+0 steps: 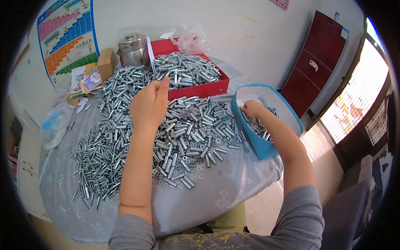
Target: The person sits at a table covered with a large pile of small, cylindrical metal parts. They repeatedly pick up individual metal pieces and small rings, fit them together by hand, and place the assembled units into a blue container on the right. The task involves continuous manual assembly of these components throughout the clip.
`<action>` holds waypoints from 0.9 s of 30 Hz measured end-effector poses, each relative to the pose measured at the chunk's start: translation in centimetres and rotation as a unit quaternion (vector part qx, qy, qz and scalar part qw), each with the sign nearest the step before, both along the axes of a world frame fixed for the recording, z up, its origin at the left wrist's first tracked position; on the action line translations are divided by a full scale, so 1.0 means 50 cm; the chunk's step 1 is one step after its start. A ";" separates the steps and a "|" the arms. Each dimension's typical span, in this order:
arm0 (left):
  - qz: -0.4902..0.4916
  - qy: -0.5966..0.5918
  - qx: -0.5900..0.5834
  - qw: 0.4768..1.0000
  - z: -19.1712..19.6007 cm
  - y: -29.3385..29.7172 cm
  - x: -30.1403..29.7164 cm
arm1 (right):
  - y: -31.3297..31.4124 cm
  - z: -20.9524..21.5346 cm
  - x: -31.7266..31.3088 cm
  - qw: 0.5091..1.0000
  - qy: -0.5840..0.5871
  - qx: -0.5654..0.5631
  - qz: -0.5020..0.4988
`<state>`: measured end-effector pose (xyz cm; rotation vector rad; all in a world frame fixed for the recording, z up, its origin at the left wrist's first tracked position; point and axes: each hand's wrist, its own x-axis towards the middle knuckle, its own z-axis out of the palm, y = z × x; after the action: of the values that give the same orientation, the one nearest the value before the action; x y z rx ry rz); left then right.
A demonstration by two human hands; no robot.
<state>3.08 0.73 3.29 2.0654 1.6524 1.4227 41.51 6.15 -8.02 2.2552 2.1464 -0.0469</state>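
Observation:
My left hand (149, 103) is above the heap of silvery metal sleeves and bolts (121, 121), near the front left corner of the red box. Its thumb points up and away, and its fingers curl out of sight; whatever they grip is hidden. On the right, my right hand (253, 109) reaches over the near left rim of a blue fabric bin (252, 143). Its fingers are pressed together just above metal pieces (260, 128) inside the bin, and I cannot make out anything between them. Small nuts and washers (200, 166) lie loose along the heap's near edge.
A red box (218, 87) full of metal sleeves stands at the back of the grey cloth-covered table (225, 196). Behind it are a steel pot (133, 48) and a clear plastic bag (191, 39). A cardboard box (105, 64) and another plastic bag (56, 125) are at the left.

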 end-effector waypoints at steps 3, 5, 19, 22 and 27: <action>-0.020 -0.015 -0.031 0.999 0.009 -0.005 0.000 | -0.015 0.059 0.016 0.990 0.109 0.073 -0.046; -0.033 -0.007 -0.039 0.999 0.008 -0.002 0.001 | -0.024 0.097 0.025 0.948 0.228 0.220 -0.008; -0.075 -0.134 0.202 0.967 0.023 -0.021 -0.010 | -0.116 0.253 -0.628 0.531 0.817 0.137 0.181; 0.002 -0.045 0.139 0.989 0.023 -0.016 -0.042 | -0.108 0.234 -0.637 0.580 0.790 0.088 0.177; 0.049 0.009 0.048 0.998 0.017 -0.003 -0.058 | -0.109 0.233 -0.626 0.851 0.506 0.127 0.059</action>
<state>0.17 0.60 4.13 2.0783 1.7473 1.5492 10.19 0.69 3.62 2.5398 2.8436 -1.2972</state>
